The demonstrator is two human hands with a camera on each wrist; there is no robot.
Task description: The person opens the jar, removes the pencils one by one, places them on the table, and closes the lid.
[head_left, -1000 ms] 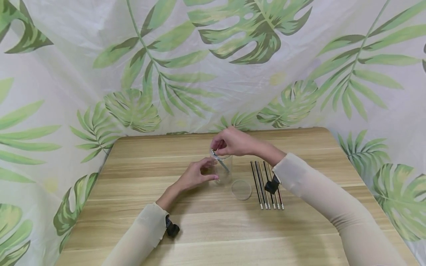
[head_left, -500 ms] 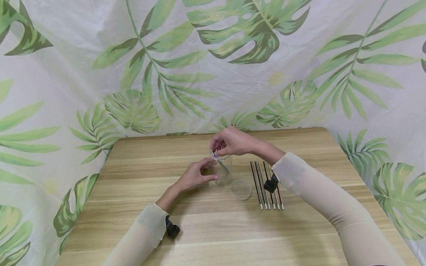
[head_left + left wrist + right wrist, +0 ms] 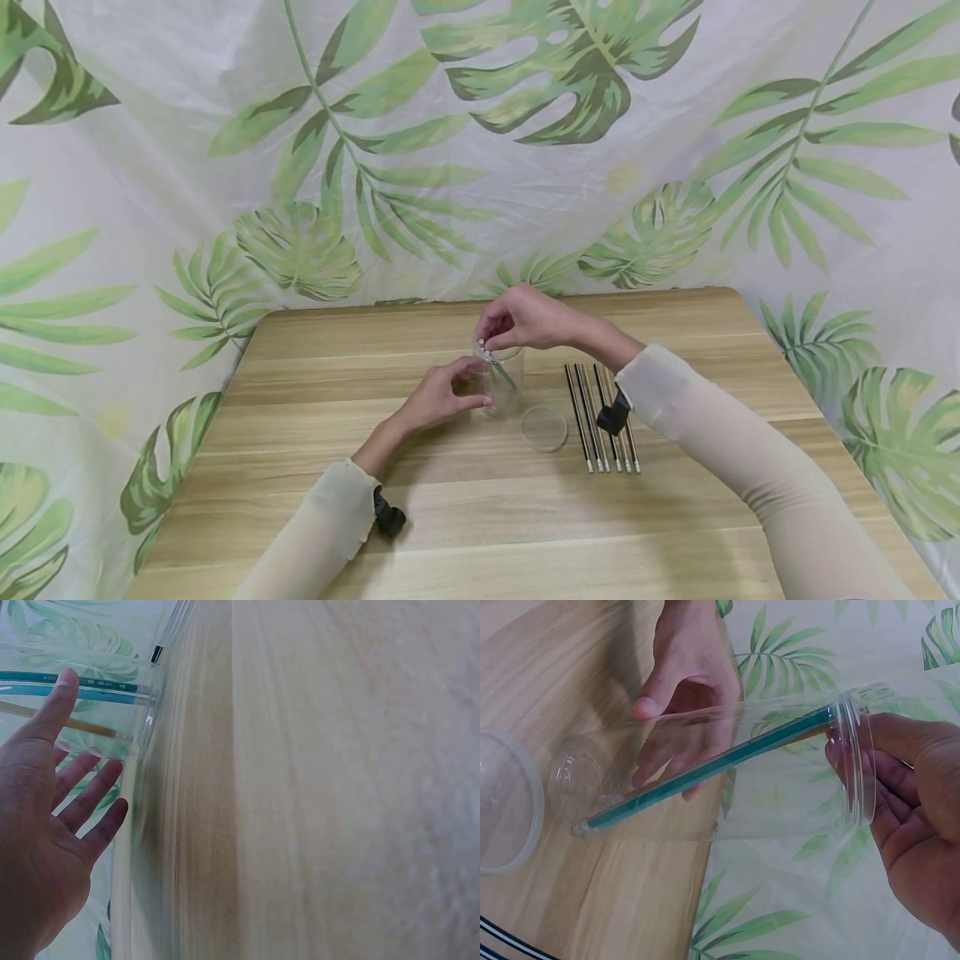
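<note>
A clear jar [image 3: 512, 385] with several pencils inside stands near the middle of the table. My left hand [image 3: 442, 390] holds its left side, the thumb low and the fingers behind the clear wall. In the left wrist view, teal and yellowish pencils [image 3: 112, 696] show through the jar. My right hand [image 3: 528, 321] is at the jar's mouth, its thumb and fingers pinching around the pencil ends. The right wrist view shows a teal pencil [image 3: 712, 763] slanting across the jar, its upper end right at the right fingertips [image 3: 835, 752].
A round clear lid [image 3: 544, 429] lies on the wooden table [image 3: 465, 517] just right of the jar. Farther right is a row of several loose pencils [image 3: 581, 417], partly under the right wrist. A leaf-patterned cloth [image 3: 405, 208] hangs behind the table's back edge.
The right fingers have shifted slightly at the jar's mouth, and the pale pencil ends show more by the rim. The left hand, jar, lid and loose pencils have stayed put.
</note>
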